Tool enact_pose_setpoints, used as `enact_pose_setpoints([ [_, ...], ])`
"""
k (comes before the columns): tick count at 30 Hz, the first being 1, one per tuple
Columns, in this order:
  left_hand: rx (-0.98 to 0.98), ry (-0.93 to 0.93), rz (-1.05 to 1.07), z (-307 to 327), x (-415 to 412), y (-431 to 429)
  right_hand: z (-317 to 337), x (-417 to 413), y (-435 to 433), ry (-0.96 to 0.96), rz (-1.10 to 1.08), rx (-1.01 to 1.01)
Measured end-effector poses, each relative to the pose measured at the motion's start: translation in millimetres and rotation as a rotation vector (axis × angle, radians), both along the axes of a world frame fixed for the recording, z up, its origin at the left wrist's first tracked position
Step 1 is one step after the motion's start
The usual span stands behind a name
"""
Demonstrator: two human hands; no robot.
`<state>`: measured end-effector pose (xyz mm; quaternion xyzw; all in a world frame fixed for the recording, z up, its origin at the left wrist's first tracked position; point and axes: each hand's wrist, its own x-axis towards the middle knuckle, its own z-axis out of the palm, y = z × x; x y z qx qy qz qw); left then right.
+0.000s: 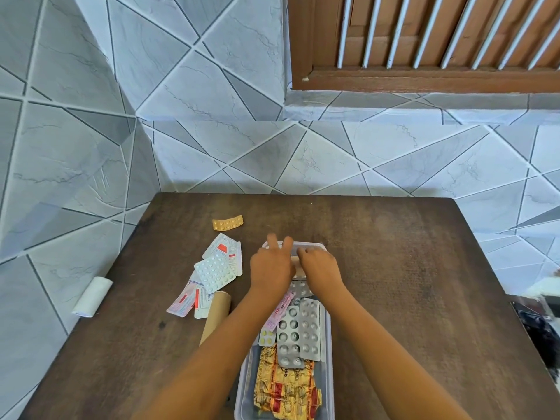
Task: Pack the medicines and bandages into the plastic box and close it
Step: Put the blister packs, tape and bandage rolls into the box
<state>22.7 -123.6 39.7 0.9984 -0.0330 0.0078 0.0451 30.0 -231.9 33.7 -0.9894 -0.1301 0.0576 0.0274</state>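
Observation:
A clear plastic box (328, 344) lies lengthwise on the brown table (409, 283), holding silver blister packs (298, 331), a pink strip and crumpled gold foil packs (285, 389). My left hand (271, 266) and my right hand (321, 269) are side by side over the box's far end, pressing on something pale and a silver strip there; what they grip is hidden. Left of the box lie loose blister packs (215, 272), a tan bandage roll (215, 313), an orange pill strip (228, 222) and a white bandage roll (92, 296).
The table stands in a corner of grey tiled walls. The white roll lies at the table's left edge. Dark and white items sit beyond the right edge (542, 325). A wooden shutter is above.

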Motion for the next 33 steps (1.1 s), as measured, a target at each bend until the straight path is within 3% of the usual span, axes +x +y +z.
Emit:
enact_pose_setpoints([
  [3,0.021,0.042,-0.056,-12.5,3.2,-0.2,-10.9,-5.2,0.0,-0.030,0.018,-0.094],
  [6,0.075,0.050,-0.092,-9.2,-0.6,1.5,-27.0,-7.9,-2.8,-0.103,0.069,-0.055],
  [12,0.079,0.101,-0.164,-14.9,-6.3,13.3,-32.6,-15.4,1.9,0.095,0.089,-0.150],
  [16,-0.023,0.091,-0.137,-13.3,-7.7,10.9,-33.2,-22.5,4.3,0.065,0.106,-0.209],
  [19,-0.323,0.109,-0.050,-4.1,-19.3,32.3,-29.2,-28.1,2.3,0.030,0.075,-0.055],
  [22,-0.520,-0.031,0.175,3.5,-45.2,72.9,-25.0,-46.3,-0.1,-0.033,-0.040,0.165],
  [24,-0.415,0.010,0.316,-0.6,-65.7,105.0,-28.8,-67.0,-2.5,-0.069,-0.135,0.269],
  [26,-0.238,0.254,0.379,-10.2,-83.9,125.1,-33.8,-87.6,-3.5,-0.052,-0.194,0.326],
  [28,-0.194,0.441,0.400,-22.5,-97.8,128.5,-38.6,-101.9,-3.5,-0.021,-0.208,0.376],
  [30,-0.182,0.491,0.403,-31.8,-104.5,124.5,-38.6,-107.2,-2.0,-0.008,-0.199,0.428],
  [33,-0.226,0.399,0.432,-23.6,-104.6,119.7,-34.5,-114.5,-5.7,0.015,-0.193,0.486],
])
